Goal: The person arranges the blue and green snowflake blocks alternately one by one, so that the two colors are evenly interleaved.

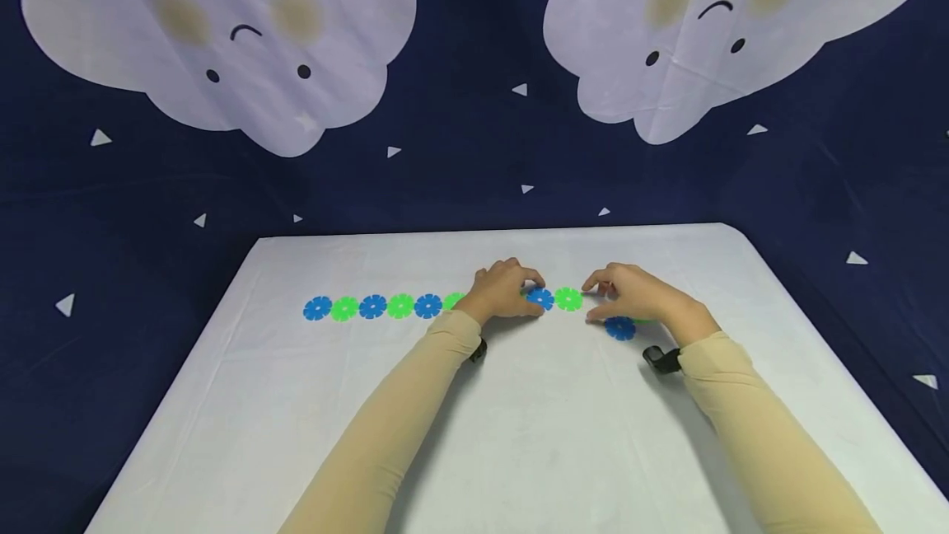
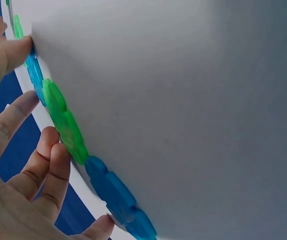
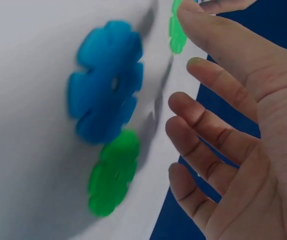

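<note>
A row of notched, flower-shaped plastic discs, blue alternating with green, runs across the white table. My left hand lies over the row and hides part of it. Its thumb and index finger pinch a blue disc from opposite edges, as the left wrist view also shows. At the row's right end sits a green disc, edge to edge with that blue one. Just right of it my right hand hovers, fingers parted and holding nothing. Beneath the right hand are a separate blue disc and a green disc.
The row's left end is a blue disc, with a green disc beside it. The white table has its far edge a little beyond the row. Behind hangs a dark blue cloth printed with clouds and triangles.
</note>
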Demonstrator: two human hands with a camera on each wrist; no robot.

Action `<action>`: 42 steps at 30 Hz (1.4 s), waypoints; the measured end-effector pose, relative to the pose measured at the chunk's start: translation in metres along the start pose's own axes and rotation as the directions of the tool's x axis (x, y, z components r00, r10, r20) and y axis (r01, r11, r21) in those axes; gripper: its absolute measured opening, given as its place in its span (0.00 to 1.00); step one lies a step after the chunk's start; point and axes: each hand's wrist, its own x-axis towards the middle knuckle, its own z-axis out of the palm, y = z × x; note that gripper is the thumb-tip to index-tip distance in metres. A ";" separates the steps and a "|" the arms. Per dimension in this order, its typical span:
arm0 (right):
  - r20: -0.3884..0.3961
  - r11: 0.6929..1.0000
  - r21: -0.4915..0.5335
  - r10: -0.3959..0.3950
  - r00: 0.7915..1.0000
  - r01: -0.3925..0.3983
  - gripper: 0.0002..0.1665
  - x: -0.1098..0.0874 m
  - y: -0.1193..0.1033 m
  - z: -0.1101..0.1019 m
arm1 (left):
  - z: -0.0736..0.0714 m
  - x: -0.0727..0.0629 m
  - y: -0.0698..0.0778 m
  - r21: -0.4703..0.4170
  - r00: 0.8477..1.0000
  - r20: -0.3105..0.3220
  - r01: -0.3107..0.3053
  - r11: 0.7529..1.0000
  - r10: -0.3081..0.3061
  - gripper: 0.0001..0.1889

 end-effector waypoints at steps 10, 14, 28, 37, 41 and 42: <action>-0.041 0.999 -0.028 -0.018 0.999 0.017 0.30 -0.019 0.019 0.003 | -0.002 0.006 0.005 -0.004 1.000 -0.005 0.005 1.000 -0.005 0.31; -0.046 0.999 -0.026 -0.030 0.998 0.028 0.29 -0.023 0.021 0.004 | 0.001 0.011 0.009 0.003 1.000 -0.018 0.014 1.000 -0.014 0.30; -0.085 0.999 -0.026 0.027 0.996 -0.030 0.29 -0.039 0.030 0.007 | 0.004 0.019 0.026 0.007 1.000 -0.026 0.012 1.000 -0.012 0.29; -0.129 0.996 -0.085 -0.007 0.992 -0.004 0.29 -0.043 0.028 0.007 | 0.005 0.018 0.032 -0.017 0.999 -0.032 0.001 1.000 -0.002 0.26; -0.137 0.996 -0.085 -0.016 0.990 0.004 0.29 -0.044 0.026 0.010 | 0.005 0.019 0.033 -0.018 0.999 -0.032 0.000 1.000 0.000 0.25; -0.135 0.997 -0.083 -0.015 0.991 0.003 0.29 -0.044 0.026 0.010 | 0.005 0.020 0.033 -0.017 0.999 -0.032 -0.001 1.000 0.000 0.25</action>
